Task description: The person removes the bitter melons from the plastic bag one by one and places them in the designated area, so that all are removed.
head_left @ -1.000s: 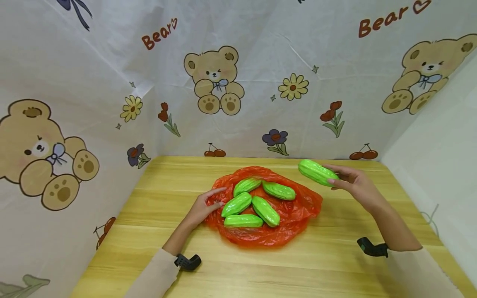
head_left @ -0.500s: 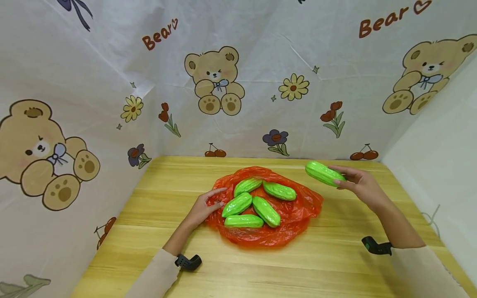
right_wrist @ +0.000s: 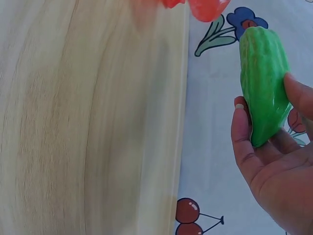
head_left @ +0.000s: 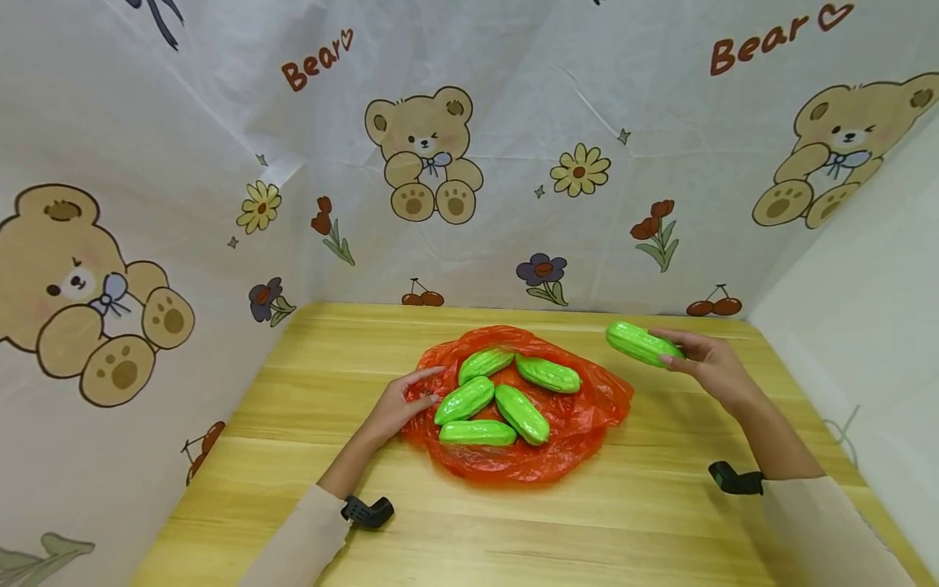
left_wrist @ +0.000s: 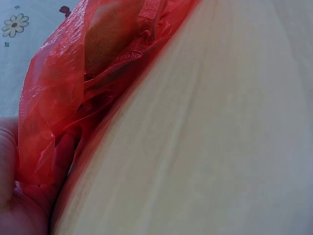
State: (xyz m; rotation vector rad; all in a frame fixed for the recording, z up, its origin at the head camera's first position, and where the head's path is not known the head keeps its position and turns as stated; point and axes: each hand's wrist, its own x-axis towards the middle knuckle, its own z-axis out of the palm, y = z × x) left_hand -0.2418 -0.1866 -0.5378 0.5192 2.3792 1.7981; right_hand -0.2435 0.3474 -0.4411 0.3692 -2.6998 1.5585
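In the head view my right hand (head_left: pixel 707 367) holds a glossy green bitter melon (head_left: pixel 637 342) above the right rear of the table. In the right wrist view thumb and fingers grip the lower part of this ridged bitter melon (right_wrist: pixel 264 78), its tapered end toward the palm. A red plastic bag (head_left: pixel 579 444) lies spread on the table, mouth up, with several like bitter melons (head_left: pixel 522 414) in it. At the bag's left rim my left hand (head_left: pixel 392 410) holds the plastic between thumb and fingers; the left wrist view shows the red film (left_wrist: pixel 54 98) partly covering the fingers.
The pale wooden table (head_left: pixel 469 538) ends at a white cloth backdrop (head_left: pixel 499 261) printed with bears and flowers. A white wall (head_left: pixel 880 326) stands on the right, with a thin pale cord (head_left: pixel 849 432) near the table's right edge.
My right hand has moved a little to the right with the bitter melon, farther from the bag. The left hand and the bag stay put; the view has shifted slightly.
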